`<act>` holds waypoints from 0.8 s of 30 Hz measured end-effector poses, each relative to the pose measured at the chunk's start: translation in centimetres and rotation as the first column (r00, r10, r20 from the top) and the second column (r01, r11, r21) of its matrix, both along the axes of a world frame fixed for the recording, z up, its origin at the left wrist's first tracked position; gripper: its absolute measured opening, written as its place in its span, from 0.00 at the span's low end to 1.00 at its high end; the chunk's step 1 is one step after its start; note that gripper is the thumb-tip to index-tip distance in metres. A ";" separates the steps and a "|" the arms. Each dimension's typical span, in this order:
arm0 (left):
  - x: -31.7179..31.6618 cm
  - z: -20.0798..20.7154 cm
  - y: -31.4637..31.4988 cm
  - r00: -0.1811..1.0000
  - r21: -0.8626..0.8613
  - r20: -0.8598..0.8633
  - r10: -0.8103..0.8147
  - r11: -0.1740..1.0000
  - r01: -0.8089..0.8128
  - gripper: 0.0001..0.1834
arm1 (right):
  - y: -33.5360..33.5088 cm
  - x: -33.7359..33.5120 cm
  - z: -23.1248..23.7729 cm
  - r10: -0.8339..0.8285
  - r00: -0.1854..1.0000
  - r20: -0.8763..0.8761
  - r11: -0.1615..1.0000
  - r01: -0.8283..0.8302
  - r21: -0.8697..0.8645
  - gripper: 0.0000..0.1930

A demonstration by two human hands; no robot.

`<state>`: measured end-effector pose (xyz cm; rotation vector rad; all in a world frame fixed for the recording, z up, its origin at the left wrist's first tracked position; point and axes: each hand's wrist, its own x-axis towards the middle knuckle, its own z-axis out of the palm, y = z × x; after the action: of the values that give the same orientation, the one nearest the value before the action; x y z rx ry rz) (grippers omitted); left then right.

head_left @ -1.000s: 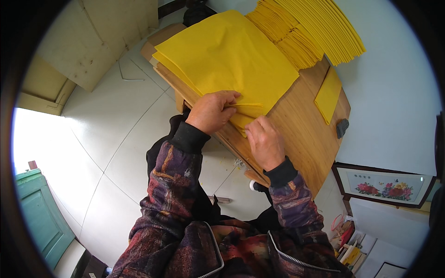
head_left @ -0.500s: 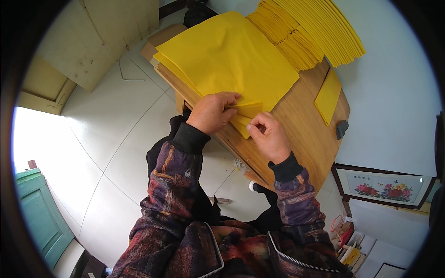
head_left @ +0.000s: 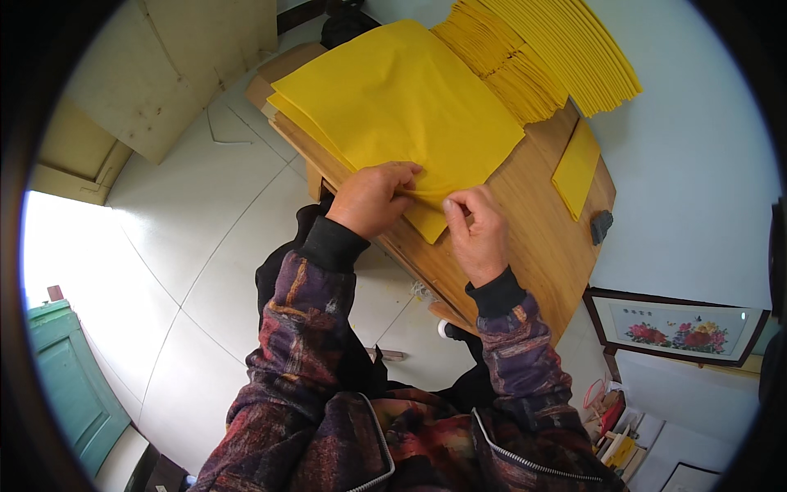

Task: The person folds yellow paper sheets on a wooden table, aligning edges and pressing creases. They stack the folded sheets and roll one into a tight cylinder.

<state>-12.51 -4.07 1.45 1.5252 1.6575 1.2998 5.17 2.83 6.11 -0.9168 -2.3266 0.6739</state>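
Note:
A pile of large yellow cloth sheets [head_left: 393, 98] lies across the wooden table. Its near edge is lifted and bent up between my hands. My left hand [head_left: 373, 197] is closed on that near edge, with the thumb underneath and the fingers pressing from above. Just to its right, my right hand [head_left: 478, 231] pinches the top sheet's edge between thumb and forefinger. Below the lifted edge, a corner of a lower sheet sticks out over the table's front. How many sheets are gripped is hidden.
Tall stacks of folded yellow cloth [head_left: 566, 49] stand at the table's far right. A folded yellow piece [head_left: 577, 170] and a dark grey lump [head_left: 602, 227] lie along the right side of the wooden table [head_left: 533, 221]. A framed flower picture [head_left: 676, 328] leans beyond.
My right hand has moved slightly up and now pinches the sheet's edge. The raised flap between my hands has been pulled down flatter. My left hand keeps its hold.

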 end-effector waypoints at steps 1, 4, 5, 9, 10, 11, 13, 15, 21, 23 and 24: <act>0.1 -0.1 0.1 1.000 -0.012 -0.002 0.006 1.000 -0.006 0.11 | -0.2 0.2 0.0 -0.013 0.999 -0.042 1.000 0.014 0.018 0.06; 0.2 -0.2 0.2 0.997 -0.031 0.075 0.016 0.999 -0.014 0.11 | -1.5 1.1 -0.1 0.015 0.999 0.036 0.998 -0.017 0.054 0.09; 0.2 -0.3 0.3 0.993 -0.036 0.114 0.018 0.999 -0.014 0.12 | -2.1 1.3 -0.3 0.020 0.996 0.085 0.998 -0.025 0.061 0.10; 0.3 -0.2 0.4 0.989 -0.081 0.146 0.032 0.996 -0.020 0.12 | -3.3 1.4 -1.4 0.033 0.969 0.245 0.987 -0.070 0.143 0.10; 0.2 -0.2 0.3 0.992 -0.075 0.126 0.032 0.997 -0.022 0.12 | -3.2 1.4 -1.5 0.044 0.970 0.238 0.979 -0.089 0.181 0.09; 0.2 -0.1 0.2 0.994 -0.053 0.108 0.030 0.998 -0.025 0.12 | -3.1 1.3 -1.6 0.058 0.968 0.244 0.971 -0.112 0.213 0.08; 0.1 -0.1 0.2 0.991 -0.080 0.135 0.027 0.997 -0.016 0.12 | -2.7 1.3 -1.4 0.077 0.967 0.242 0.966 -0.132 0.220 0.06; 0.2 -0.1 0.3 0.990 -0.073 0.142 0.019 0.997 -0.008 0.12 | -2.4 1.2 -1.2 0.097 0.970 0.225 0.975 -0.137 0.173 0.04; 0.0 0.0 0.2 0.995 -0.060 0.095 0.012 0.998 -0.006 0.12 | -1.7 0.7 -1.0 0.091 0.977 0.194 0.993 -0.076 -0.085 0.04; 0.0 -0.1 0.2 0.991 -0.068 0.131 0.002 0.998 0.007 0.12 | -1.5 0.6 -1.0 0.110 0.987 0.118 0.970 -0.081 -0.229 0.05; -0.1 -0.2 0.2 0.993 -0.074 0.116 0.006 0.997 0.002 0.12 | -1.4 0.7 -0.9 0.087 0.989 0.118 0.947 -0.045 -0.319 0.06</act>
<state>-12.56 -3.87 1.26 1.3787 1.6157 1.2885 5.82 1.47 5.18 -1.0532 -2.4156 1.0679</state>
